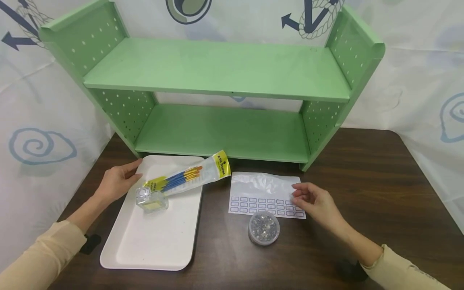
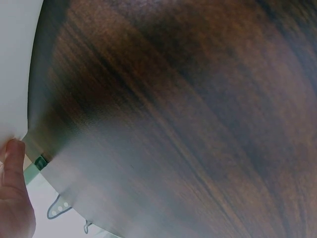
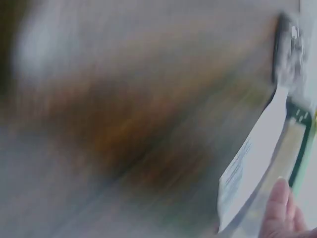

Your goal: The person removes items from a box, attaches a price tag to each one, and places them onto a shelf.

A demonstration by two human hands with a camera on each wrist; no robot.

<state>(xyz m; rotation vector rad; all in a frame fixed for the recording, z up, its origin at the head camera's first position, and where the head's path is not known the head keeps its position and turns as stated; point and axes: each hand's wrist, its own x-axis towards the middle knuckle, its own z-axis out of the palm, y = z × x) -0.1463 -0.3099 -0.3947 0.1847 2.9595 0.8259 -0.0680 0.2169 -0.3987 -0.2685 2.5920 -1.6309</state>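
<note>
Left hand (image 1: 115, 182) at tray (image 1: 156, 237) bearing bottle (image 1: 154, 203), brush packet (image 1: 186, 177).

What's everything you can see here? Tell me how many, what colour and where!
Table: 1, dark brown, under everything
Shelf unit: 1, green, at the table's back
Cloth: count unclear, white with blue sea shapes, around the table
Tray: 1, white, left on the table
Brush packet: 1, clear, yellow and blue, partly on the tray
Container: 1, clear, on the tray
Label sheet: 1, white, right of the tray
Tub: 1, clear with silvery bits, at the sheet's near edge
Sleeves: 2, cream, bottom corners
Left hand: 1, bare, at the tray's far left corner
Right hand: 1, bare, at the sheet's right edge
</note>
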